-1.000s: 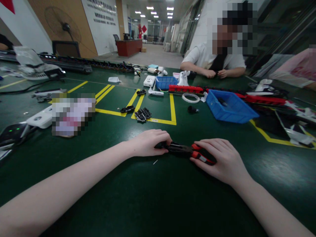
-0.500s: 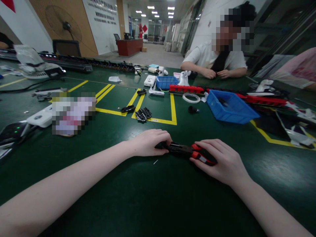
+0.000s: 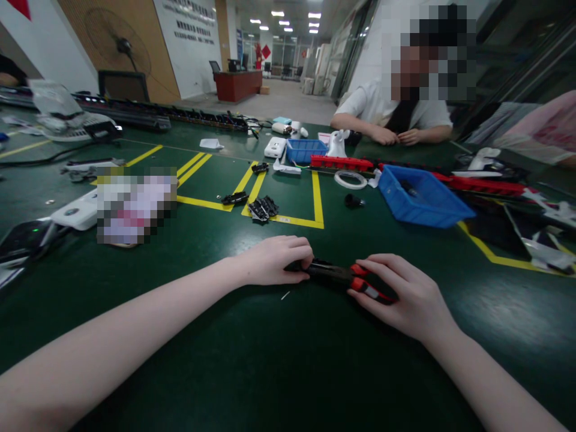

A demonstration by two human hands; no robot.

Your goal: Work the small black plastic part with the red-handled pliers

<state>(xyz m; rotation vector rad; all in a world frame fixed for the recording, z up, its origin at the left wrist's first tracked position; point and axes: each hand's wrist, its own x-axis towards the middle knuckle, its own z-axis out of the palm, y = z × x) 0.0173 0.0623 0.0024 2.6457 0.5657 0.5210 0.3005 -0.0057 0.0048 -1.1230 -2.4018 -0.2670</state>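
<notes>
Red-and-black-handled pliers (image 3: 338, 275) lie level just above the green table, jaws pointing left. My right hand (image 3: 411, 297) is closed around the handles, thumb below and fingers above. At the jaw end, my left hand (image 3: 278, 259) pinches a small black part (image 3: 295, 266). Its fingers hide most of that part, and where it meets the jaws is hard to make out. A thin white sliver (image 3: 285, 295) lies on the table just below my left fingertips.
Several black plastic pieces (image 3: 263, 208) lie beyond my hands by yellow tape lines. A blue bin (image 3: 420, 201) stands to the right, near a black cylindrical piece (image 3: 354, 200) and a white ring (image 3: 350, 179). A phone (image 3: 137, 210) lies left. Across the table sits a person (image 3: 396, 117).
</notes>
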